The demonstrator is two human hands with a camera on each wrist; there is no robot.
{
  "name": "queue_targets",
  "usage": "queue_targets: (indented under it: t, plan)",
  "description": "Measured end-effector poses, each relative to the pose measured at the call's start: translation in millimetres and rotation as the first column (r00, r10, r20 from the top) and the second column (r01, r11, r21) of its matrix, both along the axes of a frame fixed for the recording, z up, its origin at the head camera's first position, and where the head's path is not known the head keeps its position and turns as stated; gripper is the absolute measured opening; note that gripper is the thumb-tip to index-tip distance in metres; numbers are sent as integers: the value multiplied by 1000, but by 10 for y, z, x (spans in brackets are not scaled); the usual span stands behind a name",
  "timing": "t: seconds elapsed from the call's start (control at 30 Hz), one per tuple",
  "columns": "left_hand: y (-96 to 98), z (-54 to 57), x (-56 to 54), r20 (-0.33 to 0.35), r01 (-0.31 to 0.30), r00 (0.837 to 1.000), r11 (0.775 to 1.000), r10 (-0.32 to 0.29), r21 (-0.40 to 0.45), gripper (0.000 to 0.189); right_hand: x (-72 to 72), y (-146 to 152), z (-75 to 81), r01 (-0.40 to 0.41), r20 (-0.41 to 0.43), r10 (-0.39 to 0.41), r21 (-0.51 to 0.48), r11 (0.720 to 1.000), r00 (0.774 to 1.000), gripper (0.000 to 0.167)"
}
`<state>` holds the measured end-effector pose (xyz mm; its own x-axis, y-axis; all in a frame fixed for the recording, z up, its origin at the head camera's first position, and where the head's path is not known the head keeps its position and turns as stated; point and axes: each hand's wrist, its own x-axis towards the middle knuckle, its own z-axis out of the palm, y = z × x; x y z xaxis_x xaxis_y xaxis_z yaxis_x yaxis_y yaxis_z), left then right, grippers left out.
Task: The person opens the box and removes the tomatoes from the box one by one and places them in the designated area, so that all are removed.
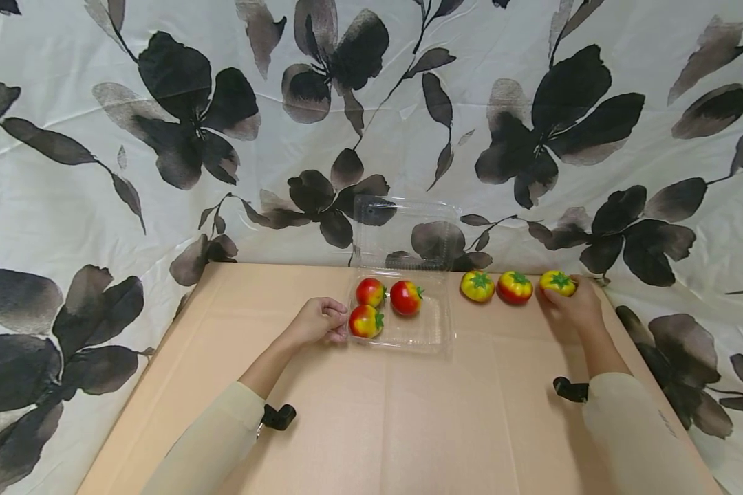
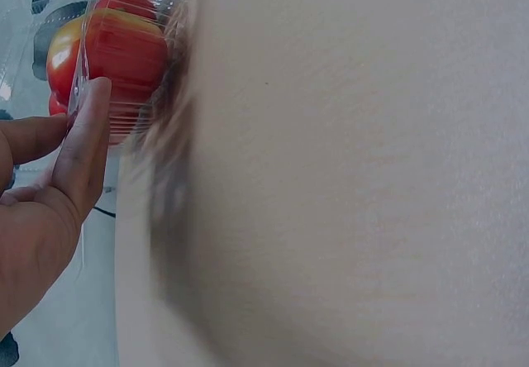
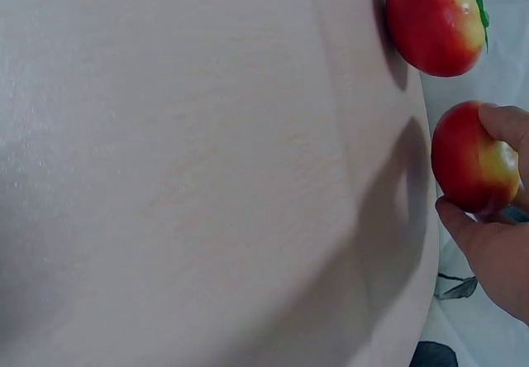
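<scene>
A clear plastic clamshell container [image 1: 430, 328] stands on the table with its lid raised at the back. Inside, toward its left, sit 3 red-and-yellow tomatoes with green tops, one of them the front tomato [image 1: 366, 321]. My left hand [image 1: 317, 322] pinches the container's left edge; in the left wrist view, thumb and finger meet at the clear wall beside a tomato [image 2: 124, 53]. At the right, my right hand [image 1: 580, 304] grips a yellow-and-red tomato [image 1: 556, 282] between thumb and fingers. The right wrist view shows this tomato [image 3: 469, 156] with its shadow beside it.
Two more tomatoes, a mostly yellow tomato [image 1: 477, 286] and a redder tomato [image 1: 514, 287], stand in a row between the container and my right hand. The tan table [image 1: 446, 426] ends at a floral cloth [image 1: 396, 137] behind it.
</scene>
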<state>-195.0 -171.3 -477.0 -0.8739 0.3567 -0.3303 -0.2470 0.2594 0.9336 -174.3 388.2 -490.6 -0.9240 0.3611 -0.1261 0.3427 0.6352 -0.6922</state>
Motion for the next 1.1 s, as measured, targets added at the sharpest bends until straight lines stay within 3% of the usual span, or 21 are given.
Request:
queue_targets:
  t: [0.5, 0.87, 1.1]
  plan:
    - [-18, -20, 14, -27, 9, 1000, 1000, -10, -12, 23, 92, -69, -6, 80, 137, -79, -1, 997, 987, 83]
    - [-18, -23, 24, -49, 24, 998, 1000, -25, -8, 24, 100, -50, -109, 127, 157, -117, -56, 990, 981, 90]
    - [-18, -17, 31, -44, 25, 999, 1000, -25, -3, 23, 110, -58, -119, 113, 151, -104, -52, 992, 983, 93]
